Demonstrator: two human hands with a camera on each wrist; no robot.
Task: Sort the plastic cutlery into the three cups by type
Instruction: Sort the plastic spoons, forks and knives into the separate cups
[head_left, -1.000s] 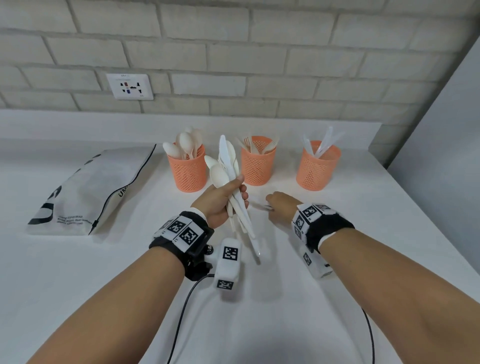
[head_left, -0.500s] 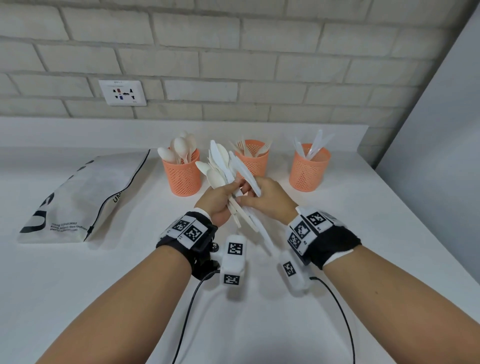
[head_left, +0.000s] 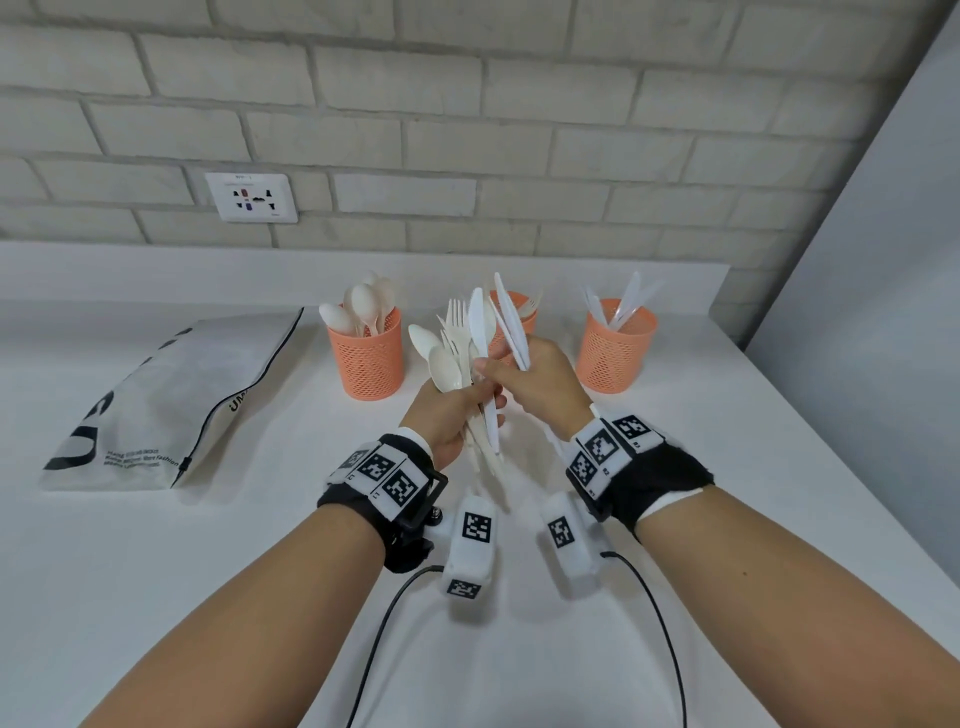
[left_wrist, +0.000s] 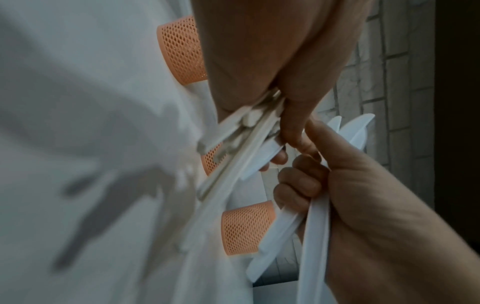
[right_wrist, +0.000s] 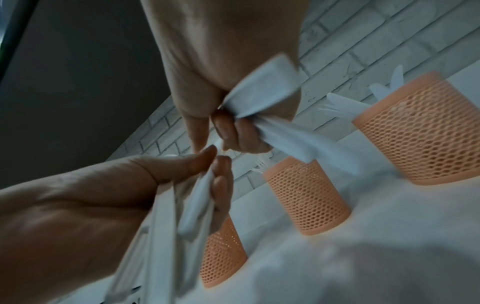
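My left hand (head_left: 451, 415) grips the mixed bundle (head_left: 457, 358) of thin, smooth white cutlery, and my right hand (head_left: 540, 384), touching it, pinches two flat knives (head_left: 511, 325). I should pull them straight up so nothing snags. The three orange mesh cups stand beyond my hands; the knife cup (head_left: 615, 345) is beyond my right.

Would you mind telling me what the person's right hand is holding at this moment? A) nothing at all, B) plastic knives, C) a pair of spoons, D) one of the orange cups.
B: in the head view the right hand grips white plastic knives with their blades pointing up, apart from the mixed bundle in the left hand.
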